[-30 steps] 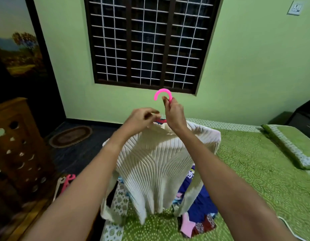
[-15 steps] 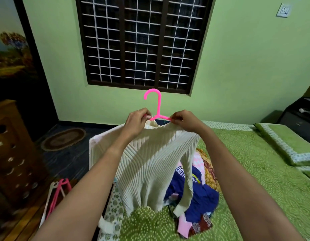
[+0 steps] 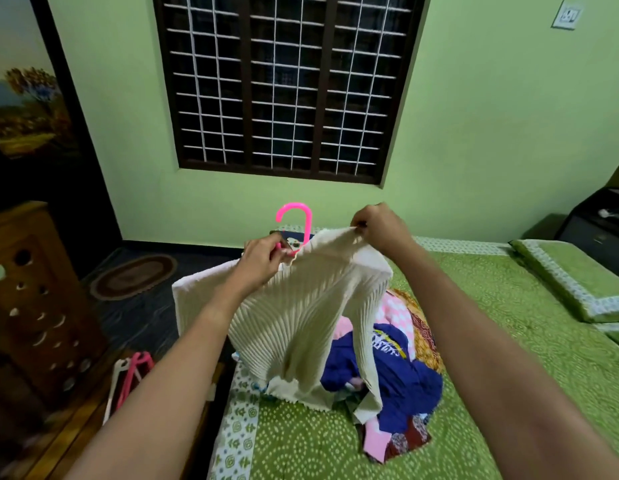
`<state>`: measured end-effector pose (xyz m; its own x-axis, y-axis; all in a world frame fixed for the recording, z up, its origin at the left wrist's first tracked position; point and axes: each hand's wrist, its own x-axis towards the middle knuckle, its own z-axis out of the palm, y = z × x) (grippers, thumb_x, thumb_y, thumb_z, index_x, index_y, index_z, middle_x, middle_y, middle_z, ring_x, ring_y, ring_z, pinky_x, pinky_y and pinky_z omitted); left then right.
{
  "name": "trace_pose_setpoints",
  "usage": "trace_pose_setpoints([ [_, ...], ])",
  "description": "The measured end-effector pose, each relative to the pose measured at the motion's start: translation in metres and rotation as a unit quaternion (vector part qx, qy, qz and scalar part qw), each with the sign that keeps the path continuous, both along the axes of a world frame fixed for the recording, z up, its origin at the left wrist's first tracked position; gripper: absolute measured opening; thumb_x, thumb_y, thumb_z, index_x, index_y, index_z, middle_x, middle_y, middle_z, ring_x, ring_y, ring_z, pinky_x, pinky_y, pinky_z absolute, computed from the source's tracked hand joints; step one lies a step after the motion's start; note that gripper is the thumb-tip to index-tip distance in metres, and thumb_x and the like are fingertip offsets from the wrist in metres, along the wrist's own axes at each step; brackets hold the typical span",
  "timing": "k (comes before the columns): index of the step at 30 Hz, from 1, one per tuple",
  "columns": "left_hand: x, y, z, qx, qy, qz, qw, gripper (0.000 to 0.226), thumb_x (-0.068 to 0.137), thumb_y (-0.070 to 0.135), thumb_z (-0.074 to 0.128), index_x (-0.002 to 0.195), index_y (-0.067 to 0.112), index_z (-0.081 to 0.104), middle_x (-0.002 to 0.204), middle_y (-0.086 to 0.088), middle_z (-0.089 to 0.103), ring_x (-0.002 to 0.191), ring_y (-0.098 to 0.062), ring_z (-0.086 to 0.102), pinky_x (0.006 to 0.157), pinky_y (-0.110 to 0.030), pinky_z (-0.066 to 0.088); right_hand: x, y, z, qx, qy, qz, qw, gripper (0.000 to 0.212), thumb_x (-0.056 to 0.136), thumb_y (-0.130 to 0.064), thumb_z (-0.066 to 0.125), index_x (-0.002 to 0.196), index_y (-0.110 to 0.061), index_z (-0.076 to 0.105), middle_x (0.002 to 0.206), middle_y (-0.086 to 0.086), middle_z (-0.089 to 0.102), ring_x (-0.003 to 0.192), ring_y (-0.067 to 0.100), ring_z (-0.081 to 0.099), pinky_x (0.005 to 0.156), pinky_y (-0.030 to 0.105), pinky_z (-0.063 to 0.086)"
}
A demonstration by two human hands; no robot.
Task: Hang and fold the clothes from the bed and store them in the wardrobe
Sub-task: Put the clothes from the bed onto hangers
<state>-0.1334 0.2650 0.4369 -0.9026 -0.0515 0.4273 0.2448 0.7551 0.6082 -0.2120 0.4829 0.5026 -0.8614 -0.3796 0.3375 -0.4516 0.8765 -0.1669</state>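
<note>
Raised and drawn rightward since the earlier frame, the right grip [image 3: 377, 226] is pinched on the stretched collar of the cream sweater [image 3: 301, 323] above the bed [image 3: 502, 341], the left grip [image 3: 263, 261] is pinched on the collar by the pink hanger [image 3: 296, 220], and hanging is judged underway, with the shoulder to be seated next.

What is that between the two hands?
Head view: the cream sweater, its top edge stretched from left hand to right hand, with the pink hanger poking up near the left one.
</note>
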Motion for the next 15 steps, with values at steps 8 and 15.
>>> trace_pose_setpoints([
  [8,0.019,0.017,0.009,0.058,0.016,0.001,0.998,0.014,0.092,0.009,0.055,0.092,-0.005,0.058,0.073,-0.002,0.056,0.065,-0.019,0.046,0.060,-0.027,0.028,0.052,-0.016,-0.053,-0.095,-0.063,0.033,0.993,0.029,0.099,-0.026,0.039,0.119,-0.011,0.055,0.118,0.017,0.060,0.111,0.033,0.054,0.090,0.041,0.041],
  [15,0.049,0.067,0.011,0.025,0.010,-0.038,0.999,0.014,0.089,0.018,0.061,0.097,0.006,0.062,0.082,-0.007,0.064,0.077,-0.025,0.060,0.073,-0.037,0.048,0.101,0.032,-0.065,-0.146,-0.050,-0.022,0.988,0.028,0.100,-0.032,0.040,0.105,-0.007,0.053,0.109,0.016,0.058,0.107,0.032,0.050,0.087,0.043,0.033],
])
